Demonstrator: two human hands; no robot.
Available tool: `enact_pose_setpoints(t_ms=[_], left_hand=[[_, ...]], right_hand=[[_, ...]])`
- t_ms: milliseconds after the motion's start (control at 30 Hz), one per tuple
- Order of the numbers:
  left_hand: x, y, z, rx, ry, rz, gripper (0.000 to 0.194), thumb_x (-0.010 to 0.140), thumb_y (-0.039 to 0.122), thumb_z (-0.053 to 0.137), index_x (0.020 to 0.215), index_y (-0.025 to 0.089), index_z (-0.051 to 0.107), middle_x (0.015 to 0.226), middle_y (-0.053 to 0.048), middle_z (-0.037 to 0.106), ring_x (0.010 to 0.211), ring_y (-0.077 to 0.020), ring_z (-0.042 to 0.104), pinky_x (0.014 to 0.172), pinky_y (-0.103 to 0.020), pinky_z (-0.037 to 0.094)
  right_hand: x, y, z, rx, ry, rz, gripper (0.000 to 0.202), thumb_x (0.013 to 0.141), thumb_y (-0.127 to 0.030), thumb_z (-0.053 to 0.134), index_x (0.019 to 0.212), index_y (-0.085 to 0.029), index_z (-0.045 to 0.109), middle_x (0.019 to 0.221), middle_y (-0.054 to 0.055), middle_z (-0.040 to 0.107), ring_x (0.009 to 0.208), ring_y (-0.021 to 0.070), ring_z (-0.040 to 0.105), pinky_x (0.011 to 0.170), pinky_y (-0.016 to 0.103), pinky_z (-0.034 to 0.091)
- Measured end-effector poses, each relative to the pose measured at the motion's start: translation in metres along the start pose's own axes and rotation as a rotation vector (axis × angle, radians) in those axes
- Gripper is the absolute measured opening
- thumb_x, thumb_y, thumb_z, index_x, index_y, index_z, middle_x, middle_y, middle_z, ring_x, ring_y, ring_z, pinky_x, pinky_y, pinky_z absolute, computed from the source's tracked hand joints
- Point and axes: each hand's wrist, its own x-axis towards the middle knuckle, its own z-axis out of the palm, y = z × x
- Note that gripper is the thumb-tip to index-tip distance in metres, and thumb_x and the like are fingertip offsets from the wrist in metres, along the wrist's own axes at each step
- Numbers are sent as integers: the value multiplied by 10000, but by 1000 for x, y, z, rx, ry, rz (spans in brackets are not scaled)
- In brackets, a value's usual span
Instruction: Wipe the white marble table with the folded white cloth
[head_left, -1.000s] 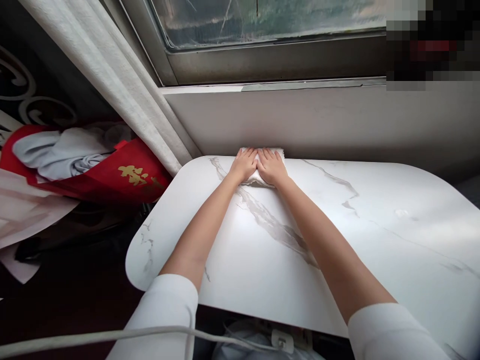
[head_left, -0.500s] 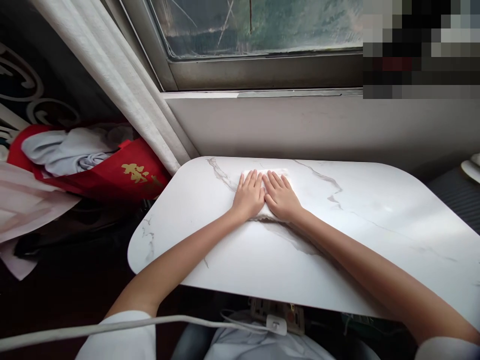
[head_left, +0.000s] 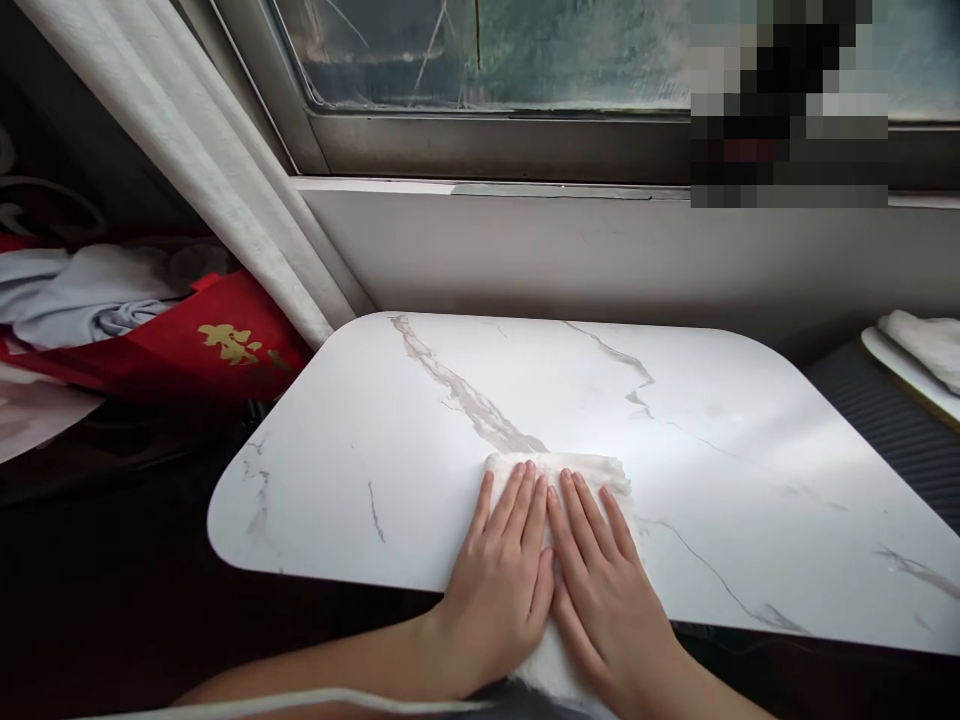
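Note:
A white cloth (head_left: 555, 466) lies flat on the white marble-patterned table (head_left: 360, 420), and its lower end reaches past the table's near edge. My left hand (head_left: 501, 565) presses on the cloth's left side, palm down with the fingers stretched out. Beside it, my right hand (head_left: 606, 575) rests flat on the right side, its fingers also extended. The two thumbs come close together over the middle of the cloth. Both palms hide much of the cloth.
A window (head_left: 495, 60) and pale wall (head_left: 525, 245) stand behind the table. At left are a light curtain (head_left: 187, 150) and a red bag (head_left: 225, 340) stuffed with clothes. A folded white cloth (head_left: 926, 345) sits on a board at right. A pale cable crosses the bottom.
Both hands have slid the cloth toward me, from the far middle of the table to its near edge. The view has shifted slightly to the right.

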Motion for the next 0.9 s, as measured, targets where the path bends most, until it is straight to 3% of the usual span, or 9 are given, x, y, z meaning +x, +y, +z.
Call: enact_pose_setpoints(t_ms=[167, 300, 467, 667, 800, 900], left_hand=[[8, -4, -1, 19, -32, -3, 537, 948, 264, 321, 1424, 17, 284, 1505, -155, 235, 1407, -281, 124, 1145, -506, 151], [35, -20, 6, 19, -37, -32, 537, 956, 281, 288, 1428, 24, 275, 1499, -161, 249, 1409, -266, 118, 1144, -500, 147], [111, -52, 24, 39, -37, -119, 530, 954, 262, 229, 1414, 6, 293, 1496, -165, 259, 1406, -238, 150, 1153, -476, 104], [223, -93, 47, 53, -50, -116, 525, 939, 235, 266, 1415, 20, 310, 1497, -144, 278, 1396, -212, 201, 1155, -416, 73], [275, -103, 56, 39, -66, -91, 521, 932, 231, 258, 1421, 57, 312, 1502, -121, 275, 1395, -195, 208, 1153, -406, 81], [296, -98, 61, 28, -60, -101, 517, 926, 219, 252, 1414, 67, 329, 1493, -117, 301, 1388, -195, 228, 1151, -407, 96]], right_hand=[[10, 12, -2, 23, -61, -37, 725, 903, -222, 321, 1469, -46, -97, 1541, 153, 125, 1413, 301, 81, 1132, 545, 183], [35, 39, 5, 56, -106, -16, 660, 935, -258, 262, 1483, -91, -64, 1547, 127, 105, 1419, 254, 44, 1143, 514, 164], [96, 96, 20, 58, -154, 112, 558, 941, -287, 210, 1473, -120, 208, 1535, 84, 193, 1414, 191, 128, 1154, 441, 160], [166, 172, 35, -32, -139, 260, 574, 928, -276, 212, 1453, -47, 255, 1528, 120, 227, 1409, 236, 159, 1147, 411, 144], [187, 210, 40, -40, -94, 356, 568, 923, -265, 216, 1450, -61, 269, 1524, 122, 242, 1401, 252, 184, 1134, 426, 158], [189, 229, 40, -40, -70, 378, 562, 919, -255, 218, 1442, -62, 292, 1513, 126, 268, 1392, 251, 216, 1123, 434, 183]])
